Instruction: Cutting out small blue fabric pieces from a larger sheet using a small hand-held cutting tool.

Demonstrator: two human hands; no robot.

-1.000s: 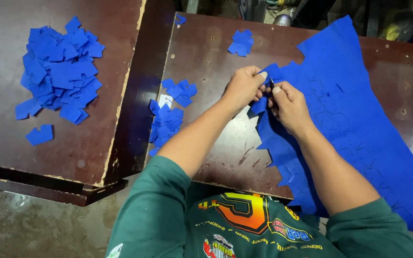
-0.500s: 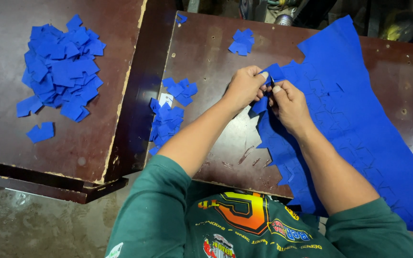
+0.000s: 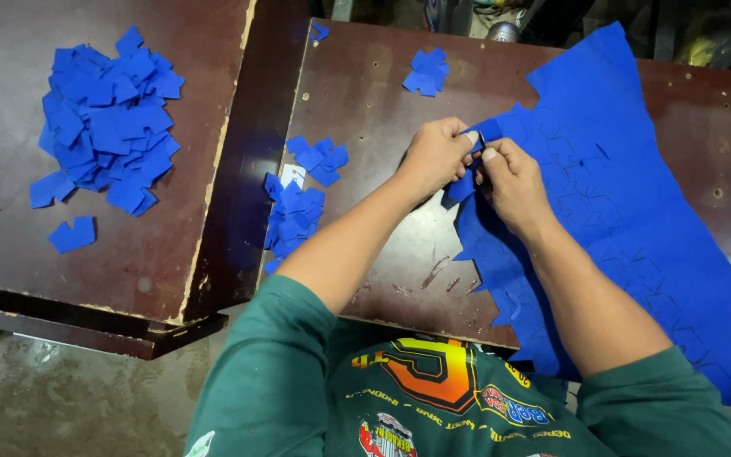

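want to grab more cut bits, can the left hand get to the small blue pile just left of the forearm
Probably yes: the left hand is busy pinching the blue sheet, but the small pile lies uncovered on the same table, with nothing between.

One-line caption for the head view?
Both hands, left hand and right hand, pinch the notched edge of a blue sheet beside blue cut pieces.

A large blue sheet [image 3: 628, 195], scored all over with repeating cut outlines, is spread flat across the right part of the dark brown counter [image 3: 365, 110]. Its left edge is left jagged, and a small blue piece [image 3: 477, 134] at that edge is pinched.
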